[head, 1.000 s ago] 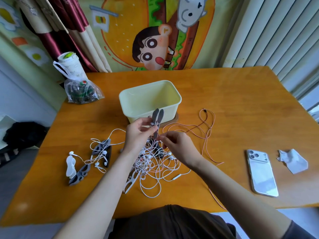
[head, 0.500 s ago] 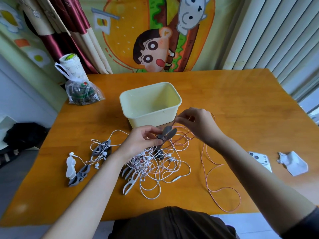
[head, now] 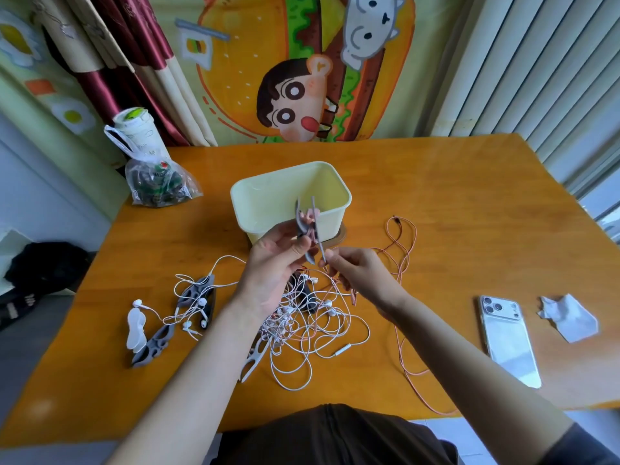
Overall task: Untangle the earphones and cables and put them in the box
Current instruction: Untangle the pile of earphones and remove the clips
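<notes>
A pale yellow box stands open at the table's middle. In front of it my left hand holds a grey cable winder upright, with pink cable wrapped in its slot. My right hand pinches the lower tip of the winder beside it. Below both hands lies a tangle of white earphones mixed with pink cable, which trails right and down to the table's front edge. More white earphones with grey winders lie to the left.
A white phone and a crumpled paper lie at the right. A plastic bag with a cup stands at the back left. A white winder lies near the left edge. The orange table fills the view.
My right hand came back from the pink cable near the box to the winder's lower tip. My left hand lifted the winder upright, now with pink cable in its slot.
</notes>
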Demonstrator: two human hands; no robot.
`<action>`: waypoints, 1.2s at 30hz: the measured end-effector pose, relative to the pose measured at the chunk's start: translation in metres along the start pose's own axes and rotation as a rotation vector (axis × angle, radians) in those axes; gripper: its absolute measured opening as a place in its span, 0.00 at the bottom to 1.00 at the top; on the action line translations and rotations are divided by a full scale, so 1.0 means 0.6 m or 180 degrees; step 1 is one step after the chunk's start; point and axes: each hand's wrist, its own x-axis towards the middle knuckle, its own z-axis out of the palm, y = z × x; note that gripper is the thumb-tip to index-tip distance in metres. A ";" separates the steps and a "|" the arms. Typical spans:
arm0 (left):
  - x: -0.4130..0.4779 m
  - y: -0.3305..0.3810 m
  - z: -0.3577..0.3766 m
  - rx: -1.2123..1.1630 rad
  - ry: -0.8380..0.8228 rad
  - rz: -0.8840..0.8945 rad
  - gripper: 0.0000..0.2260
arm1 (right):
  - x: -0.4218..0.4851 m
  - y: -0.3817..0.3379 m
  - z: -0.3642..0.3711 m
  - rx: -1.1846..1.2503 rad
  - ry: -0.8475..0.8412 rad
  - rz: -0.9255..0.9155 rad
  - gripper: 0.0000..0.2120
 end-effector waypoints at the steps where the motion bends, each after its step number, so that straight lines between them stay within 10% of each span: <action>1: 0.001 -0.001 0.000 -0.0162 0.0053 -0.0020 0.29 | -0.001 0.003 0.006 0.0047 -0.0038 0.0043 0.14; 8: 0.005 -0.004 0.003 -0.0217 0.0737 -0.0171 0.11 | -0.011 0.005 0.031 -0.0429 0.0004 -0.0160 0.13; 13: 0.004 -0.016 -0.031 0.1689 0.1257 0.0101 0.12 | -0.019 -0.010 0.011 -0.1222 -0.0007 -0.0565 0.11; 23: -0.010 -0.021 -0.026 0.2061 0.0092 -0.0339 0.15 | 0.010 -0.026 -0.062 -0.1838 0.0517 -0.0982 0.07; 36: -0.011 0.001 0.001 0.0479 -0.0466 -0.0113 0.21 | 0.004 -0.016 -0.034 -0.0647 0.0535 -0.0516 0.07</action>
